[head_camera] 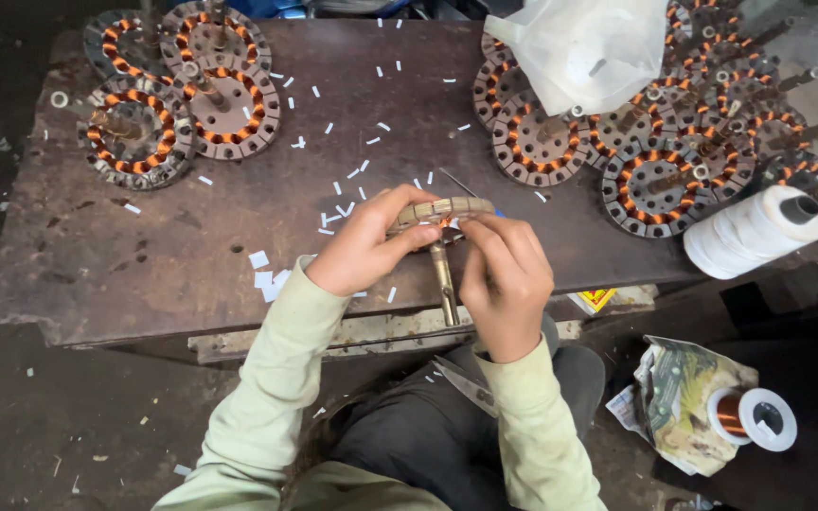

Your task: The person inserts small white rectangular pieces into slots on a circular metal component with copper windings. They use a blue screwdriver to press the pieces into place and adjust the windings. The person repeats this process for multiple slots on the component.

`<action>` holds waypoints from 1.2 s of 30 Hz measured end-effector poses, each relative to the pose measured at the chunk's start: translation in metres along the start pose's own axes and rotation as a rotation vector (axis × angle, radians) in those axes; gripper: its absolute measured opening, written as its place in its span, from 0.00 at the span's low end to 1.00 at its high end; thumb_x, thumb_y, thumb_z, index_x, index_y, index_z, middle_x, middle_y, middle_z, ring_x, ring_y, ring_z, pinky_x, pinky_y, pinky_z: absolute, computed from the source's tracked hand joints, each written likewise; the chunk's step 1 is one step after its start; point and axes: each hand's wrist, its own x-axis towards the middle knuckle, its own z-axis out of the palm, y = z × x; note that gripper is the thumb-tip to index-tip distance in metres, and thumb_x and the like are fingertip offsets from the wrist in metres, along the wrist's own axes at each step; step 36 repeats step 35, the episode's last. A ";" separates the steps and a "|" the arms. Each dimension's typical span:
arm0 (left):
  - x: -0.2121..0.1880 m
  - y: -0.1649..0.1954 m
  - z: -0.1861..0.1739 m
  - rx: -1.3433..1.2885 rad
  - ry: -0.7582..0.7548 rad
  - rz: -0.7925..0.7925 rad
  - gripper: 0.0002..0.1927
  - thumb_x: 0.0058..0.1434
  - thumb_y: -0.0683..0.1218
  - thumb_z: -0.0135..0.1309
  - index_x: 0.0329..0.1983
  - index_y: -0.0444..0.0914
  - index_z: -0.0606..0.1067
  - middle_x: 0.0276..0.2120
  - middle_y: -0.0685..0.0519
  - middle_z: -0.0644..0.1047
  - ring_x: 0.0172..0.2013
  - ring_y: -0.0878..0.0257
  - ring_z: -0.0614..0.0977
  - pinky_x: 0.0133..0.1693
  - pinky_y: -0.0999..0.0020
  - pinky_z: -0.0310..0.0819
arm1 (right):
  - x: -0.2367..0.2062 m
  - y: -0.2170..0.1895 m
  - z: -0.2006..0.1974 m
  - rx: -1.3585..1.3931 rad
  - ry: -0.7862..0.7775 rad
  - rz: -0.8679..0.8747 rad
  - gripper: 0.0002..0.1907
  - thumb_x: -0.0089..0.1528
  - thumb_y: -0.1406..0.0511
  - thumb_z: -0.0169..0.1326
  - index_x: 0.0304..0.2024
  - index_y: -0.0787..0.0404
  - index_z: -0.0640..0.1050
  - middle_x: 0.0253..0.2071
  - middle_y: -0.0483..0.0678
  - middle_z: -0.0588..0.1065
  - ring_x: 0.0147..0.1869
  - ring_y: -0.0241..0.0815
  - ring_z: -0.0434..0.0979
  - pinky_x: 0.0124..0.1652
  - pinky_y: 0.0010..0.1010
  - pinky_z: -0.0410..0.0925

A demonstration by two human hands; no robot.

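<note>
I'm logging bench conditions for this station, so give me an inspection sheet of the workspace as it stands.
Surface: worn dark metal bench, stained and scuffed.
Job's things: a wound motor stator on a brass-coloured shaft, held edge-up over the bench's front edge.
Clutter: small white paper strips scattered across the bench; stator piles at left and right; plastic bag.
Grippers: left hand grips the stator's rim; right hand pinches near its centre.
Cables: white thread spool; copper wire reel on crumpled paper.
Surroundings: dirty floor with debris.
</note>
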 end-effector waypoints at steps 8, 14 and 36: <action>0.001 0.001 0.002 -0.160 0.012 -0.082 0.14 0.67 0.45 0.59 0.50 0.33 0.74 0.42 0.53 0.80 0.45 0.70 0.79 0.49 0.70 0.75 | 0.003 0.015 -0.005 0.069 -0.079 -0.049 0.14 0.55 0.83 0.53 0.41 0.68 0.78 0.42 0.54 0.78 0.47 0.52 0.81 0.48 0.36 0.73; 0.003 -0.001 0.007 -0.163 0.043 -0.035 0.13 0.66 0.44 0.60 0.50 0.33 0.75 0.42 0.54 0.80 0.44 0.71 0.79 0.49 0.71 0.75 | 0.009 0.030 -0.012 0.162 -0.179 -0.022 0.14 0.52 0.82 0.51 0.39 0.68 0.78 0.41 0.54 0.79 0.46 0.50 0.81 0.46 0.33 0.72; 0.008 0.013 0.022 0.131 0.163 0.118 0.12 0.63 0.44 0.63 0.47 0.36 0.78 0.41 0.48 0.81 0.44 0.54 0.81 0.47 0.60 0.73 | 0.014 0.021 -0.021 -0.197 -0.276 -0.221 0.15 0.52 0.81 0.57 0.42 0.69 0.78 0.45 0.55 0.76 0.43 0.53 0.76 0.41 0.39 0.70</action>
